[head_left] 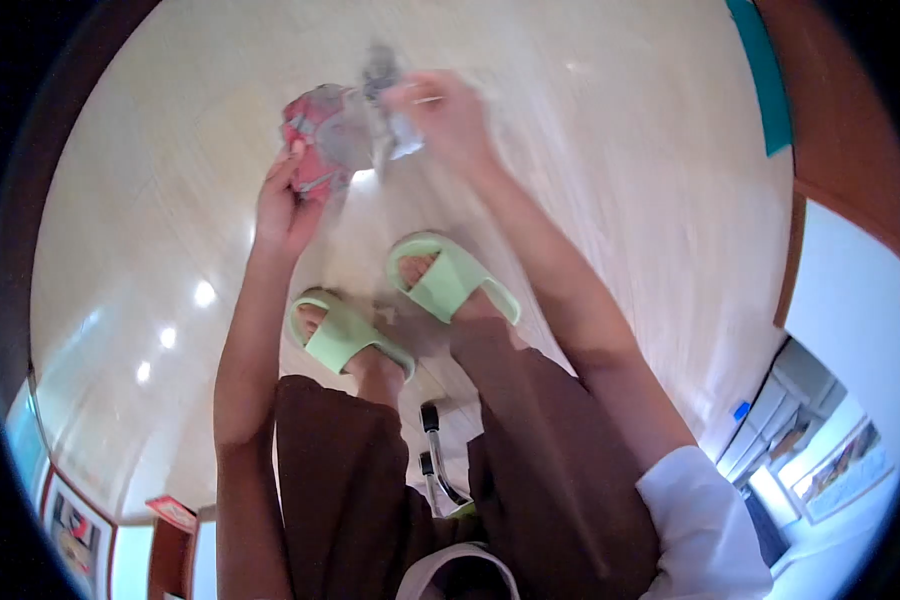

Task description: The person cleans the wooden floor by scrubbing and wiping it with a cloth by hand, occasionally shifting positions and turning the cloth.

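My left hand (pixel 288 205) is closed on the near left edge of a pink-red, soft-looking item with grey markings (pixel 315 140), its thumb lying on top. A see-through greyish part (pixel 348 135) spreads from the item's right side; its exact kind does not show. My right hand (pixel 448 115), blurred by motion, is held just to the right with fingers drawn together. A thin pale strip (pixel 427 99) shows at its fingers. Beside those fingertips is a smeared dark grey thing (pixel 380 70), and below them a whitish-blue patch (pixel 404 137); whether they join cannot be told.
My feet in light green slippers (pixel 342 335) rest on the pale, shiny floor (pixel 620 130) below the hands. Chrome chair legs (pixel 432 440) stand between my knees. A brown wooden panel (pixel 850 110) with a teal strip (pixel 765 80) borders the right. A small blue object (pixel 741 411) lies farther right.
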